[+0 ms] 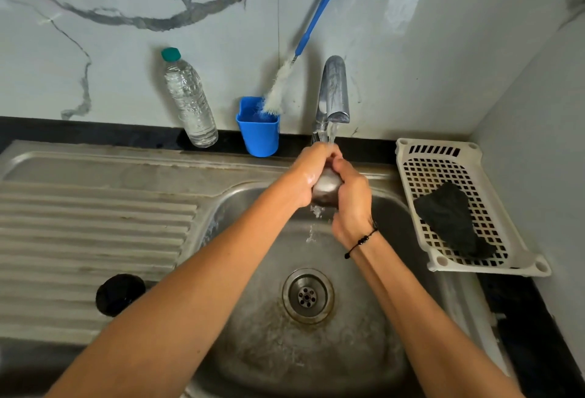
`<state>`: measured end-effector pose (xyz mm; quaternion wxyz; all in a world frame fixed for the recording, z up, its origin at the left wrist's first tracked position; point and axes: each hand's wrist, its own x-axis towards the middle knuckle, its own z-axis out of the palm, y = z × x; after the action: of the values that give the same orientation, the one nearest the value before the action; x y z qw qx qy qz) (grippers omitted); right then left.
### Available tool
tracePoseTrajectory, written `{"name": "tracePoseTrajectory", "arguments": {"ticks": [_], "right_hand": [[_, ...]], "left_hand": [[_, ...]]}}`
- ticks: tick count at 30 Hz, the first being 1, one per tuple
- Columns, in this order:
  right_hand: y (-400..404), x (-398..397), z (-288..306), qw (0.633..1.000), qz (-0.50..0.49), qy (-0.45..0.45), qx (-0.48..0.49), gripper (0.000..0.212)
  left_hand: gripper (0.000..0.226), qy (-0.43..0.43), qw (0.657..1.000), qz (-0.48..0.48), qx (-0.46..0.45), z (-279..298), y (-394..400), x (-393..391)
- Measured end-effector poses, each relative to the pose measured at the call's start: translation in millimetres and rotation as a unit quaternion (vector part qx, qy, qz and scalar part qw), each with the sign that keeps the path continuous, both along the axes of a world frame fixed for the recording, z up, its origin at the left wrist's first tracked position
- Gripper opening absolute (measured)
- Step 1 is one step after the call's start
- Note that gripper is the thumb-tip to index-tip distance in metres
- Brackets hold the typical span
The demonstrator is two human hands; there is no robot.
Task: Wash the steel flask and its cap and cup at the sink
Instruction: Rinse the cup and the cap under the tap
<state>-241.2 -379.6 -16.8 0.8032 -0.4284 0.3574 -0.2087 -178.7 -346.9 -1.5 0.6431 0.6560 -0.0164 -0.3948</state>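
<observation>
I held the steel piece [326, 187] between both hands under the tap [334, 93] — cap or cup, I couldn't tell, so little of it showed. My left hand [311, 172] wrapped it from the left, fingers curled over its top; my right hand [351, 201] closed on it from the right, thumb across the top. Water ran over it and fell from its lower edge into the sink [395, 318]. A black round thing [120, 294] lay on the drainboard — a scrubber [452, 220] sat in the white tray [512, 258].
</observation>
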Motion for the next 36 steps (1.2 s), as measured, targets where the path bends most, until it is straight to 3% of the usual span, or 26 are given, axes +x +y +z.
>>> {"name": "tracePoseTrajectory", "arguments": {"ticks": [3,5,7,9,11,15,18,22,24,27,29,31,34,36], "right_hand": [[-0.3,2.4,1.6,0.997,-0.021,0.000,0.080,0.012],[-9.1,7.2,5.2,0.987,-0.021,-0.013,0.161,0.023],[-18.2,11.5,10.4,0.980,-0.020,-0.002,0.199,0.034],[-22.3,13.1,9.2,0.983,-0.016,0.003,0.185,0.030],[-23.0,11.8,5.2,0.992,-0.004,0.012,0.124,0.023],[-20.6,6.2,0.0,0.997,0.016,0.038,-0.062,0.038],[-18.5,5.0,4.0,0.988,0.029,0.037,-0.149,0.048],[-18.5,6.1,12.8,0.991,0.009,0.039,-0.130,0.043],[-19.0,6.1,12.4,0.996,-0.004,0.034,-0.083,0.033],[-20.9,2.8,9.3,0.999,-0.001,0.031,-0.015,0.023],[-24.5,1.9,8.4,0.999,0.001,0.037,0.027,0.020],[-31.6,4.3,5.5,0.996,-0.001,0.046,0.082,0.016],[-39.8,9.3,1.0,0.983,0.038,0.089,0.158,0.036],[-39.9,11.4,-2.8,0.978,0.049,0.104,0.175,0.042]], "left_hand": [[0.011,0.003,0.998,0.024,-0.052,-9.1,1.3,3.0],[0.014,-0.044,0.989,0.084,-0.112,-24.7,-2.2,-7.1],[0.019,-0.168,0.963,0.130,-0.164,-42.3,-3.1,-23.9],[0.026,-0.354,0.919,0.088,-0.151,-50.5,1.7,-33.2],[0.037,-0.416,0.901,0.047,-0.113,-53.8,1.3,-30.5],[0.032,-0.314,0.947,0.062,0.017,-32.5,-5.7,-24.2],[0.030,-0.188,0.979,0.063,0.052,-15.4,-9.3,-14.1],[0.030,-0.012,0.999,0.049,-0.001,1.3,-10.4,-4.3],[0.032,-0.006,0.998,0.061,-0.020,-1.1,-12.3,-5.4],[0.042,-0.105,0.991,0.080,-0.022,-21.8,-13.3,-6.8],[0.036,-0.223,0.972,0.071,-0.014,-34.7,-10.6,-6.4],[0.043,-0.380,0.924,0.035,0.002,-43.3,-3.4,-5.7],[0.049,-0.574,0.818,-0.026,-0.005,-52.1,2.5,-2.7],[0.041,-0.628,0.773,-0.090,0.017,-61.4,5.0,1.5]]}}
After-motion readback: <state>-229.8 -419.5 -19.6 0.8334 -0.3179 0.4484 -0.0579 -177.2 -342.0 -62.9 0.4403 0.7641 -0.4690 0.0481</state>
